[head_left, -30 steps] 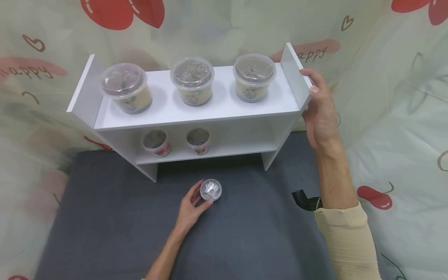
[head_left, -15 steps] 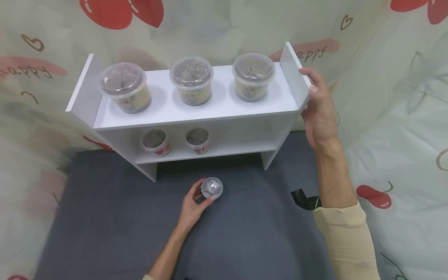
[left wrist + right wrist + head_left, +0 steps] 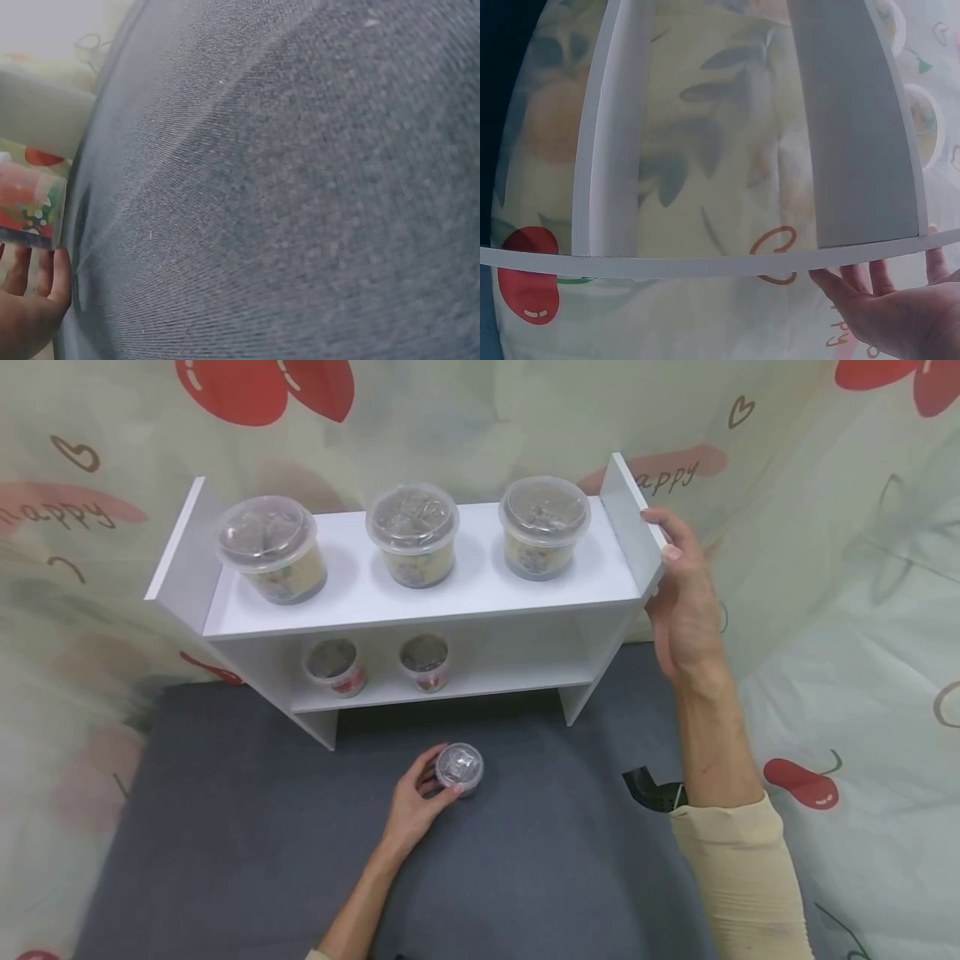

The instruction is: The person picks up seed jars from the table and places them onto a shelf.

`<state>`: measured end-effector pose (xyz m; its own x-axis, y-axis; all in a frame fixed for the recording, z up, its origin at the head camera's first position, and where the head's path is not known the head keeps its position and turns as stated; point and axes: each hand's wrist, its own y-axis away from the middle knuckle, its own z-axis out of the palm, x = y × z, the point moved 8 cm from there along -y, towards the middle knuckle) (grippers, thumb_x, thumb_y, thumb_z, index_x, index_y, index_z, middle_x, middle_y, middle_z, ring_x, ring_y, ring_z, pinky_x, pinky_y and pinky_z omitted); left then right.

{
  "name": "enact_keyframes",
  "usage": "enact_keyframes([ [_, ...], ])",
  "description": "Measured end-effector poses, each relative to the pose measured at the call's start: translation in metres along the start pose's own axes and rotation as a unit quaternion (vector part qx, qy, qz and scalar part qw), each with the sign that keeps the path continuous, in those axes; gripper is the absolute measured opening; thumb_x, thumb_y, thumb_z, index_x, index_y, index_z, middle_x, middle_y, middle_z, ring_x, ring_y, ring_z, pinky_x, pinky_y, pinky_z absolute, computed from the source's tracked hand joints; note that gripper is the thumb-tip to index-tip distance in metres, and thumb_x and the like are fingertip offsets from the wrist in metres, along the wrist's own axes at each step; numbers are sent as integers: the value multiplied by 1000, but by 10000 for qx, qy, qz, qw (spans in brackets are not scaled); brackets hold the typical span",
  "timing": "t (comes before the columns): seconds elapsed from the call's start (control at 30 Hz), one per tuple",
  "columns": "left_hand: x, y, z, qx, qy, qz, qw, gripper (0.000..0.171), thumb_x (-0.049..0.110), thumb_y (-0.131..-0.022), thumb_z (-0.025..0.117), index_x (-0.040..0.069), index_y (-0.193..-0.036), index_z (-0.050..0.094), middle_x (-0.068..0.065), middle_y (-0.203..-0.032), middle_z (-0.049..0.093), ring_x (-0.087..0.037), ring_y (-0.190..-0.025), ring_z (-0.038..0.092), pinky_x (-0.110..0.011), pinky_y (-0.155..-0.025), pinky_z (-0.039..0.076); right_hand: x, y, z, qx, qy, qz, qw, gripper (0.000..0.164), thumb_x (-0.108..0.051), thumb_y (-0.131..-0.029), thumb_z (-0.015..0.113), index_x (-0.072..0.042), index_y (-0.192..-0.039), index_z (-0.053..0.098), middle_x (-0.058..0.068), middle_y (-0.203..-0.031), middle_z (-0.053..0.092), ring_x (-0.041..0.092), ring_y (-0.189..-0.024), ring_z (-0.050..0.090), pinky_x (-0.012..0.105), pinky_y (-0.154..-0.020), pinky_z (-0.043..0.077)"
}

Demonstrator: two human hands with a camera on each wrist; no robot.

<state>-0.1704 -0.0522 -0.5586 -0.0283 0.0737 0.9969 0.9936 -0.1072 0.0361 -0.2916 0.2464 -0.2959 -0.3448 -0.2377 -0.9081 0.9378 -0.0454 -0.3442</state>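
In the head view my left hand [image 3: 417, 802] holds a small clear-lidded tub [image 3: 460, 767] between thumb and fingers, just over or on the grey cloth. Its printed red and green side shows in the left wrist view, the tub [image 3: 30, 206] above my fingertips [image 3: 61, 259]. My right hand [image 3: 684, 593] grips the top of the right side panel of a white two-tier shelf [image 3: 352, 614]. Seen from the right wrist, that hand [image 3: 900, 304] has its fingers on the white panel edge.
Three large lidded tubs, left [image 3: 273, 547], middle [image 3: 416, 535] and right [image 3: 545, 527], stand on the upper shelf. Below are two smaller tubs, left [image 3: 335, 667] and right [image 3: 425, 662]. A black curved object [image 3: 652, 791] lies by the right forearm. Patterned curtain [image 3: 465, 410] hangs behind.
My left hand and the small tub have shifted slightly to the right. The right hand stays on the shelf panel, and the tubs on the shelf have not moved.
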Motion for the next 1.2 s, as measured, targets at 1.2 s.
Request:
enact_keyframes([
  [1.2, 105, -16, 25, -790, 32, 1823, 9801, 67, -6, -80, 74, -1, -142, 50, -20, -142, 53, -24, -130, 50, -33, -109, 38, 2, 0, 0, -5, 21, -54, 10000, 42, -33, -92, 45, -18, -130, 56, 10, -140, 44, 28, -125, 42, 47, -96, 30],
])
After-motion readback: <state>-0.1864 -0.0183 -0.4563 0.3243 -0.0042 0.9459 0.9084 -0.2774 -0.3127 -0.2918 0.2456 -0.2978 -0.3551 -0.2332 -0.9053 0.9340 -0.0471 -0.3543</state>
